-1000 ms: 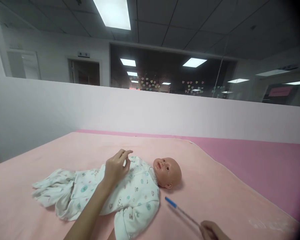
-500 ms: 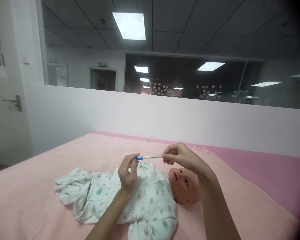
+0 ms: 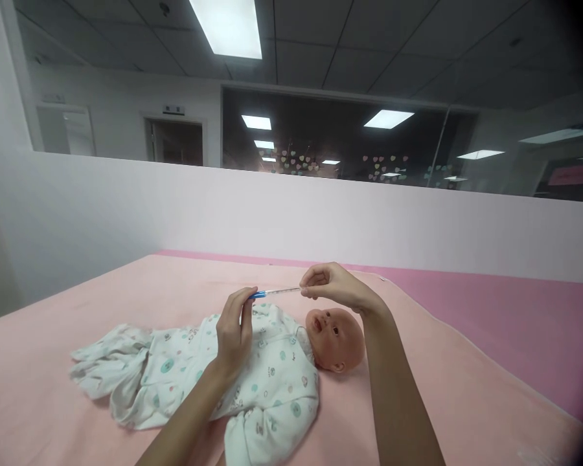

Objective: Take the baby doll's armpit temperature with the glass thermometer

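While both hands share it, the thin tube [image 3: 282,291] sits near mid-frame, held in the air over the upper chest of the doll [image 3: 276,369]. Long axis runs across the frame, almost level, right end slightly higher; roughly in line with the doll's length.

Left hand [image 3: 234,333]: fingers pinched on the blue end [image 3: 259,294], tube pointing away from them to the right. Wrist comes up from lower frame across the doll's body; cannot tell whether the hand touches the clothes [image 3: 175,369]. Right hand [image 3: 337,285]: fingertips closed on the clear end, knuckles bent, palm above the doll's head [image 3: 335,340]. Neither hand is nearer; each has one end, the middle span showing between them.

Doll lies with feet to the left, head to the right, beside the right forearm. Pink sheet [image 3: 442,388] spreads to both sides; its edge slants down to lower right, with darker pink padding [image 3: 505,323] beyond. Low white wall [image 3: 291,213] stands behind, well apart from the tube.
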`<state>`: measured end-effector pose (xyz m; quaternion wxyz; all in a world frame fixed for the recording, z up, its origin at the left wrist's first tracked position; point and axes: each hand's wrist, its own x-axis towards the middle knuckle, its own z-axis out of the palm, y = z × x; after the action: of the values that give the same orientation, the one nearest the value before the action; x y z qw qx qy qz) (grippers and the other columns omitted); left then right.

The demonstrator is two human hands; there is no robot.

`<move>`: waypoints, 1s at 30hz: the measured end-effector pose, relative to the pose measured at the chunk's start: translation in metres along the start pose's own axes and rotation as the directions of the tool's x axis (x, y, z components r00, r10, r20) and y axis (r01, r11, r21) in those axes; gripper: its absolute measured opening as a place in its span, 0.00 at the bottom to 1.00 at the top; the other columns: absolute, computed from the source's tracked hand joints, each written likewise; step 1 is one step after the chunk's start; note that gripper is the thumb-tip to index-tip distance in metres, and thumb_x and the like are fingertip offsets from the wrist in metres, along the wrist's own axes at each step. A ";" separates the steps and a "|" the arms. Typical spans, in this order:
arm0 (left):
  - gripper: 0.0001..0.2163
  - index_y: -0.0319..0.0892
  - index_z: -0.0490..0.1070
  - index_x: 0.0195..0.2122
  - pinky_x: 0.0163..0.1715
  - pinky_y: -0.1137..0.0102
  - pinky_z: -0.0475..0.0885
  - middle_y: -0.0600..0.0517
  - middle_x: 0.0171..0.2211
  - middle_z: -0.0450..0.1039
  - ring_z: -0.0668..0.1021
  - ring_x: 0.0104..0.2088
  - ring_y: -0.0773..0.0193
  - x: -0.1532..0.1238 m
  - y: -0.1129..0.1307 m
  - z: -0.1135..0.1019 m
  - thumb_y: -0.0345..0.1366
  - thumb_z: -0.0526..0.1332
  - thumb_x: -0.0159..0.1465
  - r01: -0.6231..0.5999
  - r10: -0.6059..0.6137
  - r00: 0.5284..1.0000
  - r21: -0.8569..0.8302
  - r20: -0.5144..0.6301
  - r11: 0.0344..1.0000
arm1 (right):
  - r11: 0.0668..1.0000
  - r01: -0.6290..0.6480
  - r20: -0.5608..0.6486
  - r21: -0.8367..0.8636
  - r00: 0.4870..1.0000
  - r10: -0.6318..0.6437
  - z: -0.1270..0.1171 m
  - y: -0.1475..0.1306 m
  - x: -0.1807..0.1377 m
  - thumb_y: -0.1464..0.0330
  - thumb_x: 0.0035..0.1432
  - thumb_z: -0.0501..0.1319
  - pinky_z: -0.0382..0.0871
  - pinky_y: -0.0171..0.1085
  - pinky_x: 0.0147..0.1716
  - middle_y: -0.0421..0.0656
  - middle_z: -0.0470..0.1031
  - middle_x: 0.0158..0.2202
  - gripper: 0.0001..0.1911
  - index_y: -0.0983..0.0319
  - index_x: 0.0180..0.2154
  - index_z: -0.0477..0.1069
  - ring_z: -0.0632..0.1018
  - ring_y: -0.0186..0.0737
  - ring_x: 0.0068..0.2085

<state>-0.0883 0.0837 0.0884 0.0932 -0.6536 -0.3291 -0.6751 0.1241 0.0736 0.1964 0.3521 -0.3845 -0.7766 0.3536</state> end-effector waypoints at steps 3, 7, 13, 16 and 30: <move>0.11 0.43 0.66 0.45 0.41 0.67 0.72 0.49 0.40 0.69 0.73 0.42 0.64 0.001 0.000 -0.001 0.27 0.51 0.63 -0.019 0.019 1.000 0.012 -0.010 1.000 | 0.996 0.050 0.016 0.076 0.999 -0.052 0.002 -0.001 0.000 0.67 0.46 0.62 0.66 0.34 0.32 0.40 0.71 0.28 0.08 0.64 0.30 0.69 0.72 0.32 0.30; 0.12 0.43 0.66 0.46 0.40 0.68 0.72 0.50 0.41 0.70 0.74 0.42 0.64 0.001 0.000 0.001 0.27 0.52 0.62 -0.001 0.001 1.000 -0.007 0.016 1.000 | 0.940 0.164 -0.070 0.301 0.986 -0.150 0.017 -0.003 0.011 0.63 0.48 0.62 0.63 0.29 0.22 0.37 0.66 0.24 0.11 0.62 0.30 0.65 0.69 0.29 0.25; 0.12 0.44 0.65 0.46 0.40 0.69 0.72 0.50 0.41 0.71 0.75 0.40 0.65 -0.002 -0.002 0.005 0.27 0.54 0.62 -0.004 0.006 0.999 -0.033 0.050 0.999 | 0.880 0.216 -0.337 0.422 0.939 -0.069 0.059 0.005 0.046 0.58 0.47 0.61 0.42 0.27 0.12 0.28 0.48 0.14 0.19 0.59 0.23 0.51 0.51 0.23 0.14; 0.11 0.44 0.66 0.46 0.38 0.70 0.73 0.51 0.40 0.71 0.76 0.39 0.65 -0.003 -0.002 0.004 0.29 0.54 0.62 0.039 -0.037 0.997 -0.034 0.071 0.999 | 0.961 0.171 -0.373 0.217 0.924 -0.080 0.065 0.013 0.053 0.56 0.48 0.59 0.44 0.29 0.14 0.30 0.46 0.13 0.23 0.60 0.17 0.49 0.51 0.24 0.15; 0.12 0.47 0.63 0.48 0.35 0.69 0.71 0.50 0.46 0.68 0.74 0.41 0.62 -0.001 0.006 0.003 0.37 0.52 0.63 0.289 -0.288 0.947 0.009 0.142 0.957 | 0.962 0.201 -0.571 -0.185 0.775 -0.272 0.030 -0.012 0.020 0.54 0.52 0.56 0.40 0.33 0.18 0.34 0.41 0.15 0.28 0.60 0.15 0.43 0.48 0.26 0.18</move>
<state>-0.0827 0.0806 0.0889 -0.0339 -0.6453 -0.4229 -0.6353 0.0861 0.0763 0.1961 0.5953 -0.3940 -0.6891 0.1246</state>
